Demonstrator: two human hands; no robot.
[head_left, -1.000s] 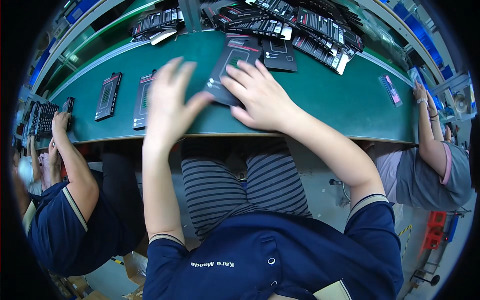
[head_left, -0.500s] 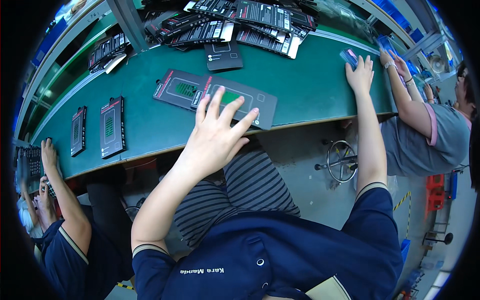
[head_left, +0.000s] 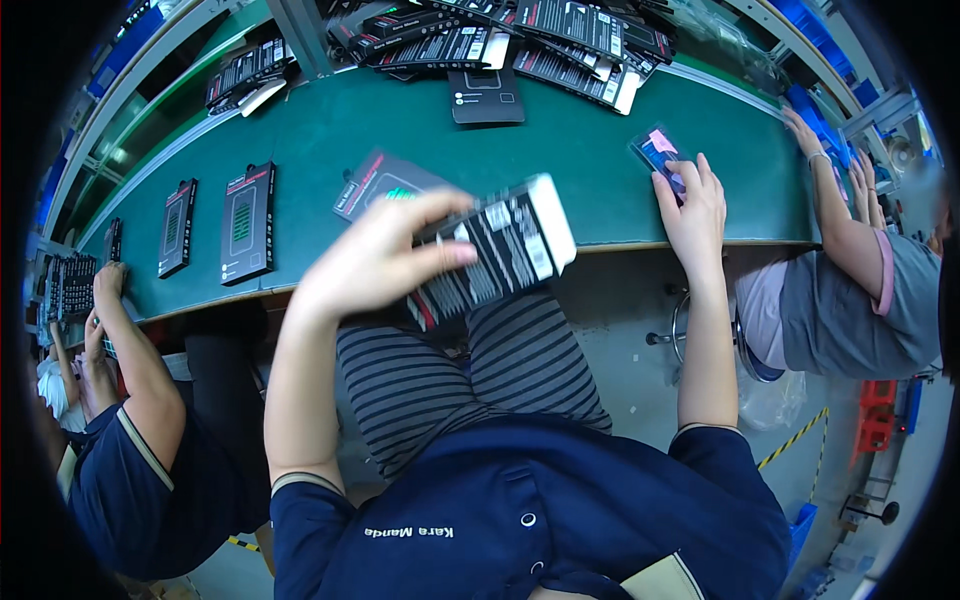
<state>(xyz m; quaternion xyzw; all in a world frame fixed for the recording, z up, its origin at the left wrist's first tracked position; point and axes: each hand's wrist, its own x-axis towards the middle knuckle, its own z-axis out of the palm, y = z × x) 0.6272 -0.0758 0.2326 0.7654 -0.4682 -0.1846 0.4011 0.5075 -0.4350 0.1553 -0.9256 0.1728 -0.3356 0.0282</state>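
My left hand (head_left: 370,258) grips a flat black carton (head_left: 500,240) between thumb and fingers, lifted over the table's front edge. The carton is tilted, its printed back faces up, and a white flap stands open at its right end. Behind that hand, partly covered, a grey carton (head_left: 372,182) with a green pattern lies on the table. On the right, my right hand (head_left: 692,210) holds a small flat dark item in a clear sleeve (head_left: 655,148), with a pink patch on it. The sleeve rests on or just above the green tabletop; I cannot tell which.
A heap of black cartons (head_left: 570,30) lies at the back, with one grey carton (head_left: 487,98) before it. Two cartons (head_left: 247,225) lie at left. Co-workers' hands (head_left: 108,283) show at both sides. A metal post (head_left: 300,35) rises at back left.
My left hand has picked up the front carton and turned it over, showing its back and open flap. My right hand has drawn the sleeved item leftward and nearer.
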